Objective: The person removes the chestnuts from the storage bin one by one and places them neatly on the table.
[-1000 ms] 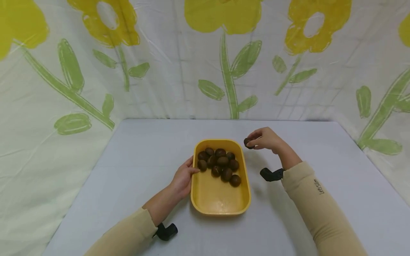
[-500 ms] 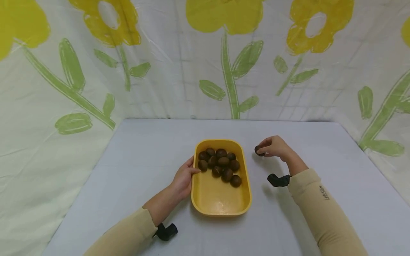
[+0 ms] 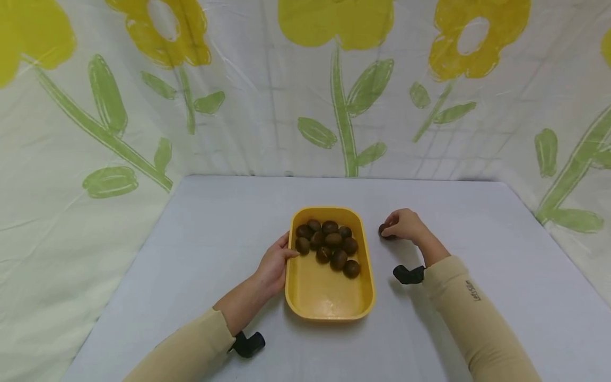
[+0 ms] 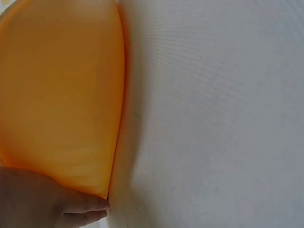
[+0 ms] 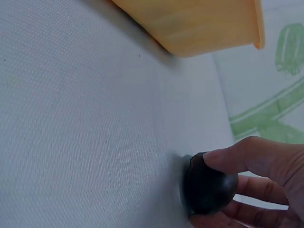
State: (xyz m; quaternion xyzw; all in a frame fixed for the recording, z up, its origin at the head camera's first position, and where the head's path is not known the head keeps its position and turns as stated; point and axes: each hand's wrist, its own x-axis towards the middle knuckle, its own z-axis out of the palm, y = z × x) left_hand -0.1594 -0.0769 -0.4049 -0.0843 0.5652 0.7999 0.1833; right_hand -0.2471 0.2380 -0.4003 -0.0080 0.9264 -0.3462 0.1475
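Observation:
A yellow tray [image 3: 329, 305] holds several brown, glossy chestnuts [image 3: 333, 240], bunched toward its far end. My left hand [image 3: 273, 268] grips the tray's left side, thumb over the rim and fingers along the outer wall. In the left wrist view, that hand [image 4: 42, 202] lies against the tray's outer wall [image 4: 61, 95]. To the right of the tray, my right hand [image 3: 406, 225] pinches one dark chestnut [image 3: 384, 231] at the table. The right wrist view shows this chestnut [image 5: 209, 185] between thumb and fingers, low against the white surface.
The white table [image 3: 215, 223] reaches back to a wall sheet [image 3: 238, 106] printed with yellow flowers. Black wrist cameras stick out at the left cuff [image 3: 248, 345] and the right cuff [image 3: 408, 275]. The tray's corner [image 5: 204, 28] rises near the right hand.
My right hand has moved right and nearer with the chestnut, then down to the table beside the tray. The left hand and tray stay in place.

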